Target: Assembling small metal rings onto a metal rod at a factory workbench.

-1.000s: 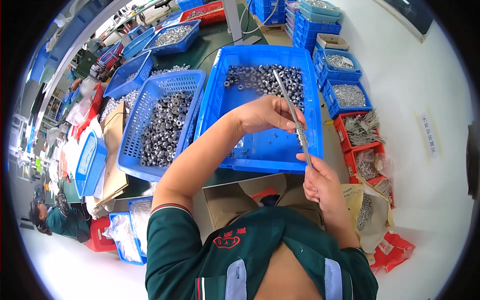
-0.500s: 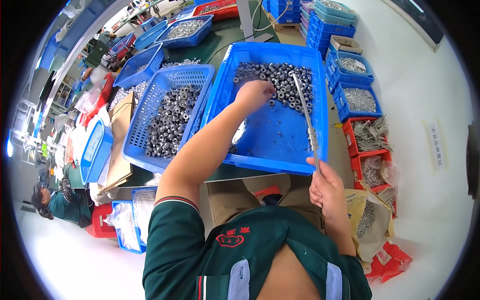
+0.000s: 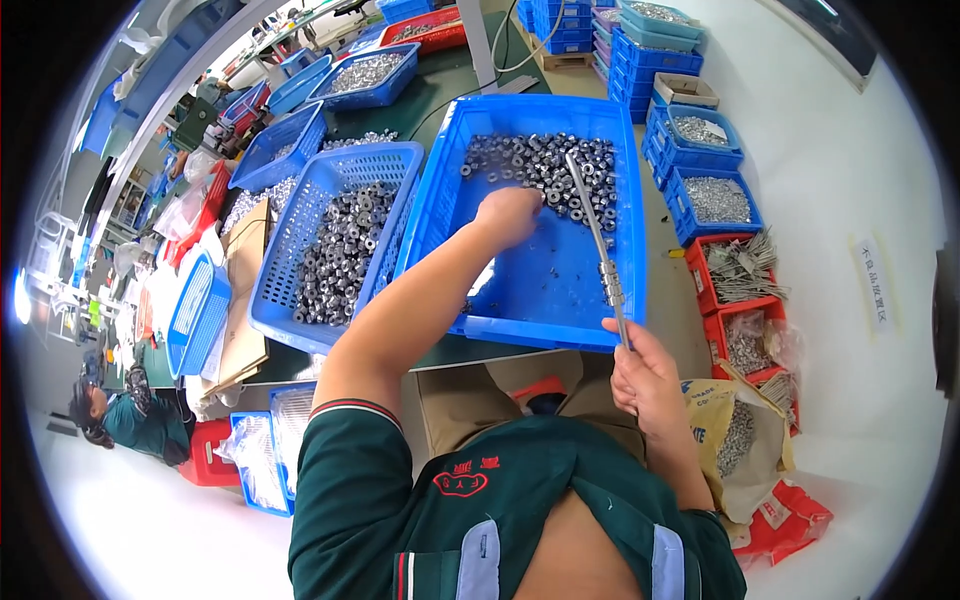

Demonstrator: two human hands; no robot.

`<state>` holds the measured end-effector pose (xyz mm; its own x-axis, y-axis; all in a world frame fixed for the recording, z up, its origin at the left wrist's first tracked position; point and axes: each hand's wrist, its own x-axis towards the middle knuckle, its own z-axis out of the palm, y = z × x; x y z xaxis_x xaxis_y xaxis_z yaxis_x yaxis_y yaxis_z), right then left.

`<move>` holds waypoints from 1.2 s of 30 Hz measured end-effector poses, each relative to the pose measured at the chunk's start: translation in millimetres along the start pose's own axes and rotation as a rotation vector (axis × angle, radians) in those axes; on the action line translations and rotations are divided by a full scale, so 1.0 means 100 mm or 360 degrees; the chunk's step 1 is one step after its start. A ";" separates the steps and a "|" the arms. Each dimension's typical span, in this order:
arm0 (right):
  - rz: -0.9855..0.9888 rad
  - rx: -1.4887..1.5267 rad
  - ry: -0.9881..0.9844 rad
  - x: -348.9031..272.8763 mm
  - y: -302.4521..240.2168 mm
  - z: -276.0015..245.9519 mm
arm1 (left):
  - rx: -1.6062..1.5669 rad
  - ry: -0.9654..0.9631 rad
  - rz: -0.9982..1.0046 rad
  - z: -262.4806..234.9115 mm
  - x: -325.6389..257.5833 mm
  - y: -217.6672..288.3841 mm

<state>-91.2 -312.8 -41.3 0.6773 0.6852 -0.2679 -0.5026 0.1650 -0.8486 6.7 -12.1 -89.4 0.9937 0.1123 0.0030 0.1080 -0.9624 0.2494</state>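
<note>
Hands: left (image 3: 508, 215) grasps nuts (image 3: 540, 165) in blue bin (image 3: 540, 290), right (image 3: 645, 375) grips rod (image 3: 600, 255) above green table (image 3: 440, 90).

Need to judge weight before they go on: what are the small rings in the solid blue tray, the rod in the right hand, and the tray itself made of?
Rings: apparently steel, dull grey with glints. Rod: bright metal, shiny. Tray: moulded blue plastic, smooth and glossy.

solid tray (image 3: 440, 215): bright blue, plain
metal rings (image 3: 540, 165): dull grey, dark centres
rod (image 3: 597, 245): silvery grey
mesh basket (image 3: 290, 240): blue, gridded walls
small bins (image 3: 700, 300): red, beside blue ones
shirt (image 3: 520, 500): dark green, red-and-white cuff stripe, red chest emblem
</note>
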 end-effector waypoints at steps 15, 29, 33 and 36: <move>0.0057 -0.0103 0.0005 -0.04 -0.04 0.02 | -0.2797 -0.0434 0.0016 -0.72 -0.17 -0.03; 0.0061 -0.0220 -0.0027 -0.01 -0.04 0.03 | -0.2725 -0.0265 0.0089 -0.78 -0.24 0.10; 0.0059 -0.0223 -0.0030 -0.01 -0.02 0.01 | -0.2722 -0.0291 0.0066 -0.79 -0.23 0.07; 0.0061 -0.0223 -0.0027 -0.02 -0.03 0.02 | -0.2876 -0.0393 0.0131 -0.81 -0.22 0.03</move>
<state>-91.9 -313.5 -37.7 0.6492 0.7014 -0.2942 -0.4471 0.0390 -0.8936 -17.7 2.8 -10.0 0.9935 -0.1124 -0.0169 0.0685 0.4733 0.8782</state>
